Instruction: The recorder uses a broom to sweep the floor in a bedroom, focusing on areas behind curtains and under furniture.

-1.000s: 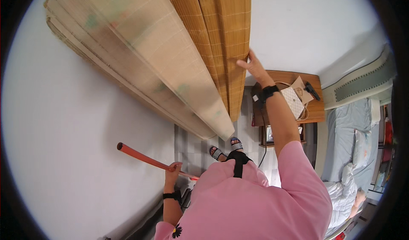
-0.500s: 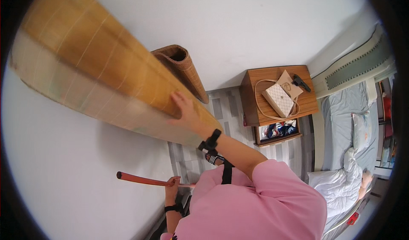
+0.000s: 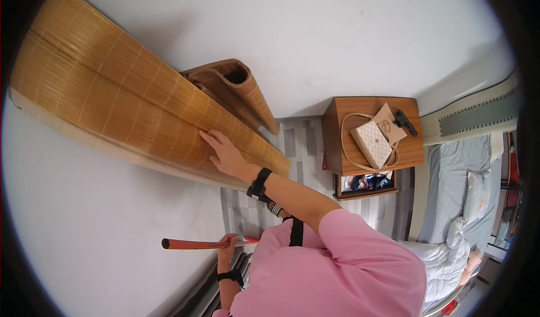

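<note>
A tall bamboo mat [image 3: 129, 100], tan with pale stitch lines, leans in the wall corner at the left. My right hand [image 3: 225, 156] rests against its face, fingers stretched and apart. The mat's pale backing shows along its lower edge. Behind it stands a brown rolled mat [image 3: 247, 92], its top end curled into a tube. Low down, my left hand [image 3: 226, 244] is closed round a red stick [image 3: 194, 245] with a dark end. The stick lies roughly level and points left; its other end comes out near my pink clothes.
A wooden nightstand [image 3: 332, 134] bears a cream quilted bag [image 3: 371, 142] and a black pistol-shaped object [image 3: 406, 123]. Its drawer [image 3: 368, 194] stands pulled out, full of small items. A bed [image 3: 453, 176] lies at the right. Dark long slats [image 3: 197, 289] lie by the left wall.
The bamboo mat has turned and shifted, so more of its tan face and less of its pale backing shows. My right hand has moved left and down along it. The red stick is more level.
</note>
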Demonstrator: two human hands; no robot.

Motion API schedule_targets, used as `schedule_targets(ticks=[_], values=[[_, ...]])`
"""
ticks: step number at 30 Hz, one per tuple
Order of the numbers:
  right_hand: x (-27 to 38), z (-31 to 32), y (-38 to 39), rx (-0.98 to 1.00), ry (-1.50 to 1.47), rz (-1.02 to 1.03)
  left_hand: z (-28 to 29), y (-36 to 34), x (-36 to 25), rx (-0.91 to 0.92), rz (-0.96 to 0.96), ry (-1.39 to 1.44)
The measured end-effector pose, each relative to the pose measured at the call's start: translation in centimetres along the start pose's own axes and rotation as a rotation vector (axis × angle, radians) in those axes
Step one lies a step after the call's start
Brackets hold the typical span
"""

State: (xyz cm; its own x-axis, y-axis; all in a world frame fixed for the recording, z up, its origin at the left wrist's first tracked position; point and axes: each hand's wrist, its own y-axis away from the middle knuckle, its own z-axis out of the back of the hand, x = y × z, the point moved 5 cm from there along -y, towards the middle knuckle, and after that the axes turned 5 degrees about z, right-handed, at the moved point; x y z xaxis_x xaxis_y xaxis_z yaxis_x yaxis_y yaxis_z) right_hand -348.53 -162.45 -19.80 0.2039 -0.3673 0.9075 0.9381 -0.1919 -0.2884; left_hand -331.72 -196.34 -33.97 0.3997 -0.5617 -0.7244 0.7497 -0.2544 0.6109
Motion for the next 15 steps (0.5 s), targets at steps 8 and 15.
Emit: schedule_targets(ticks=[8,15], values=[[-1.0,2.1,2.2,-0.098,-0.105,0.073,-1.8,-1.1,0.3,0.028,0.013,-0.016],[-8.1,3.5,3.2,-0.28,-0.269,-0.097,-3.2,-1.6,-1.7,0.073,0.012,-0.052]])
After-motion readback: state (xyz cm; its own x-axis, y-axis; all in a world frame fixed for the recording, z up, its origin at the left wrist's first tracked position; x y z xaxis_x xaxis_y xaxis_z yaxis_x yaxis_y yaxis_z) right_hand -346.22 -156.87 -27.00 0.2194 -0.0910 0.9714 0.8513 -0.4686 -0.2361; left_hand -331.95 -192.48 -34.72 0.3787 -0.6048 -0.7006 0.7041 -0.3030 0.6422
